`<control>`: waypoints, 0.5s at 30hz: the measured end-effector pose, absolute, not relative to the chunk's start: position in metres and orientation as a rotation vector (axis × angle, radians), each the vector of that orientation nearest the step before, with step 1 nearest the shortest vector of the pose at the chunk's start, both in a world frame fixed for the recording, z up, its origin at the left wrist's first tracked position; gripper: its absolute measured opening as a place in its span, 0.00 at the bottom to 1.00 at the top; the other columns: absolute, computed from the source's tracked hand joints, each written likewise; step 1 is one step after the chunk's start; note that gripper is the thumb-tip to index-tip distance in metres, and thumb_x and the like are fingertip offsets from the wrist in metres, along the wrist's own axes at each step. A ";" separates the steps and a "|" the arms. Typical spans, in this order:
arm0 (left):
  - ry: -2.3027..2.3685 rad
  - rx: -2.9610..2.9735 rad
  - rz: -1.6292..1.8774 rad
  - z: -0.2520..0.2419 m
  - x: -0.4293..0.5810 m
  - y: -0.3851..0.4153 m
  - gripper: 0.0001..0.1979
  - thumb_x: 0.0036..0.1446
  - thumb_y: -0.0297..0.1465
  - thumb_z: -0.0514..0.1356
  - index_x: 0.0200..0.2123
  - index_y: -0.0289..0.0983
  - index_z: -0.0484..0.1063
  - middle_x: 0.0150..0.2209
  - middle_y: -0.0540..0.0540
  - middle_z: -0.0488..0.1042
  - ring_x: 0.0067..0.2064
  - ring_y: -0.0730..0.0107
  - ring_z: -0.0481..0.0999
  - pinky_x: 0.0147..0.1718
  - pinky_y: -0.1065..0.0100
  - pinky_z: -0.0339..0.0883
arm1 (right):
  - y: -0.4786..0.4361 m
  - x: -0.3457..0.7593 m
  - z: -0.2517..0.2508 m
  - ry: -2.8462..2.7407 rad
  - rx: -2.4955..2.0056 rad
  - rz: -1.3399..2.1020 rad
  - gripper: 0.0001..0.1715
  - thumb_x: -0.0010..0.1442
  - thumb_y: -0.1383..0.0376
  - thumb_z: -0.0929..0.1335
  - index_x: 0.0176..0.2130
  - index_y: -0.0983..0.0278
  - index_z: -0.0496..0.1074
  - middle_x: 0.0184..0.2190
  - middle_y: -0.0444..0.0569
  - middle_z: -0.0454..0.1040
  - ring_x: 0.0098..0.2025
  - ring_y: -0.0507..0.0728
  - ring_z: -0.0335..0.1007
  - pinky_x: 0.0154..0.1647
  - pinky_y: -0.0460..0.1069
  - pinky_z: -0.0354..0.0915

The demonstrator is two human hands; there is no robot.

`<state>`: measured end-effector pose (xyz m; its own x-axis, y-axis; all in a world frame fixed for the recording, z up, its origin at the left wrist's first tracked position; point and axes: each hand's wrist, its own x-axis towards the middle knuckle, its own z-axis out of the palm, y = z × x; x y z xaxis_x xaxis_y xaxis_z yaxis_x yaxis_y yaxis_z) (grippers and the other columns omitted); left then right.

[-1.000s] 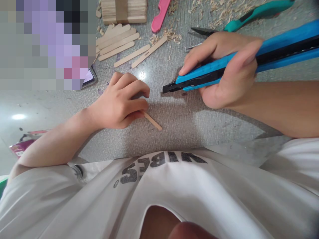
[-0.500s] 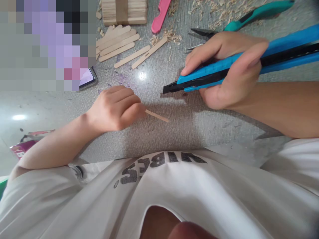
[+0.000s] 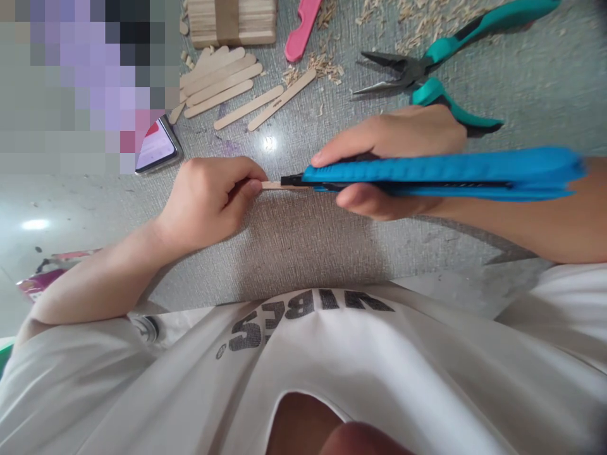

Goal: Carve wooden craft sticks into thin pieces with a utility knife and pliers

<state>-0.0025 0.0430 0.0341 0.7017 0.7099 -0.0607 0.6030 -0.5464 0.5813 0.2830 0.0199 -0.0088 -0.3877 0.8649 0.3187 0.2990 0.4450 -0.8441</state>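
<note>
L hand (image 3: 213,196) pinches craft stick (image 3: 271,186) by one end over desk (image 3: 303,253), prob. to steady it; R hand (image 3: 393,136) grips blue utility knife (image 3: 427,169) near its front, prob. for control, tip at stick, contact unclear. Needle-nose pliers (image 3: 411,71) lie beyond.

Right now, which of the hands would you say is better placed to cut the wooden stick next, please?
Probably the right hand: it holds the blue cutter, whose blade is at the wooden stick, while the left hand is pinching that stick.
</note>
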 end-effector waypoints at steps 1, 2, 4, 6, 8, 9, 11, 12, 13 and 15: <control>1.013 2.321 0.227 0.035 -0.002 0.043 0.11 0.70 0.28 0.58 0.41 0.38 0.81 0.28 0.52 0.77 0.26 0.73 0.69 0.28 0.64 0.61 | 0.021 0.282 -0.011 -1.940 -0.907 0.846 0.24 0.64 0.39 0.75 0.44 0.54 0.85 0.26 0.40 0.82 0.27 0.55 0.76 0.28 0.53 0.67; 1.024 2.318 0.215 0.036 -0.002 0.042 0.11 0.70 0.29 0.57 0.41 0.38 0.81 0.28 0.52 0.76 0.26 0.73 0.69 0.28 0.64 0.60 | 0.022 0.280 -0.011 -1.984 -0.809 0.730 0.20 0.66 0.44 0.74 0.45 0.55 0.84 0.26 0.40 0.81 0.25 0.54 0.74 0.26 0.52 0.65; 1.055 2.305 0.212 0.036 -0.002 0.041 0.11 0.71 0.30 0.57 0.40 0.38 0.81 0.27 0.51 0.76 0.26 0.73 0.66 0.28 0.64 0.59 | 0.024 0.279 -0.010 -2.075 -0.659 0.552 0.15 0.69 0.51 0.72 0.48 0.56 0.82 0.28 0.40 0.82 0.24 0.54 0.74 0.25 0.52 0.66; 1.089 2.292 0.232 0.035 -0.002 0.040 0.11 0.71 0.30 0.57 0.39 0.37 0.80 0.27 0.51 0.75 0.24 0.74 0.64 0.28 0.63 0.57 | 0.024 0.280 -0.008 -2.160 -0.603 0.482 0.14 0.69 0.53 0.72 0.50 0.56 0.80 0.29 0.40 0.81 0.25 0.55 0.75 0.27 0.52 0.69; 1.117 2.282 0.242 0.034 -0.001 0.038 0.11 0.70 0.31 0.57 0.38 0.38 0.80 0.26 0.51 0.74 0.24 0.73 0.63 0.27 0.63 0.57 | 0.022 0.282 -0.006 -2.233 -0.590 0.487 0.14 0.69 0.54 0.74 0.51 0.55 0.78 0.30 0.40 0.82 0.27 0.55 0.77 0.30 0.52 0.73; 1.127 2.281 0.253 0.034 -0.001 0.038 0.11 0.69 0.31 0.57 0.38 0.38 0.80 0.26 0.52 0.74 0.23 0.73 0.62 0.27 0.63 0.56 | 0.022 0.283 -0.007 -2.261 -0.584 0.481 0.15 0.69 0.53 0.75 0.52 0.54 0.78 0.31 0.40 0.82 0.29 0.56 0.79 0.32 0.52 0.74; 1.150 2.282 0.252 0.033 -0.001 0.037 0.11 0.69 0.31 0.56 0.37 0.39 0.79 0.25 0.52 0.72 0.23 0.73 0.62 0.27 0.62 0.55 | 0.020 0.286 -0.009 -2.319 -0.580 0.465 0.17 0.70 0.50 0.75 0.54 0.51 0.77 0.35 0.40 0.84 0.32 0.56 0.81 0.34 0.52 0.75; 1.151 2.287 0.244 0.033 -0.001 0.037 0.11 0.69 0.31 0.56 0.37 0.39 0.79 0.24 0.52 0.72 0.23 0.72 0.62 0.27 0.62 0.55 | 0.020 0.287 -0.011 -2.353 -0.586 0.462 0.17 0.71 0.47 0.74 0.54 0.50 0.77 0.36 0.40 0.84 0.34 0.57 0.82 0.35 0.53 0.75; 1.153 2.291 0.234 0.032 -0.001 0.037 0.11 0.69 0.32 0.56 0.37 0.39 0.78 0.24 0.52 0.71 0.23 0.72 0.62 0.27 0.62 0.55 | 0.020 0.288 -0.013 -2.382 -0.593 0.461 0.18 0.71 0.45 0.73 0.55 0.49 0.78 0.37 0.41 0.85 0.35 0.57 0.82 0.35 0.53 0.75; 1.149 2.305 0.214 0.031 -0.002 0.038 0.10 0.69 0.32 0.56 0.36 0.40 0.76 0.23 0.52 0.70 0.23 0.71 0.64 0.27 0.62 0.56 | 0.021 0.290 -0.016 -2.408 -0.595 0.460 0.21 0.71 0.43 0.72 0.56 0.49 0.79 0.38 0.42 0.85 0.35 0.57 0.82 0.37 0.53 0.76</control>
<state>-0.0018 0.0379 0.0312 0.6217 0.7770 -0.0987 0.6894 -0.4830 0.5399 0.2902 0.0207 -0.0155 -0.7133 0.5145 0.4759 0.3027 0.8386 -0.4529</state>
